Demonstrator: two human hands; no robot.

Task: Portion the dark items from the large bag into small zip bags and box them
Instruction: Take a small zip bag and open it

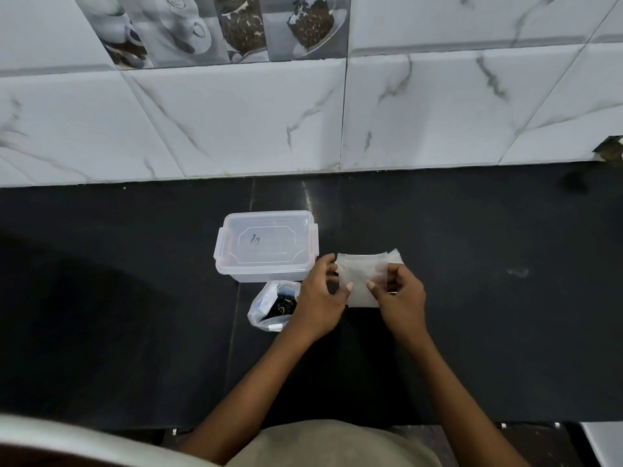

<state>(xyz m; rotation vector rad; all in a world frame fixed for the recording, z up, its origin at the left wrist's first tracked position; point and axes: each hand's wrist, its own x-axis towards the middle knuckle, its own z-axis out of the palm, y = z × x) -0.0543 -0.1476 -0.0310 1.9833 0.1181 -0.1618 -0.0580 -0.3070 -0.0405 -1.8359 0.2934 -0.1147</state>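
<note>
Near the middle of the dark surface (472,298), both hands pinch a small translucent zip bag (362,274): the left hand (318,303) grips its left edge, the right hand (403,299) its right. Just left of them stands the large bag (266,306), open, with dark items (282,306) inside. Behind it sits a clear lidded box (266,246).

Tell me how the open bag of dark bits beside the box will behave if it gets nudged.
The open bag of dark bits looks like thin, crumpled film, so it would probably sag rather than slide. Its mouth gapes, so a knock might spill some. It stands close to the left hand, so a stray brush seems possible.
</note>
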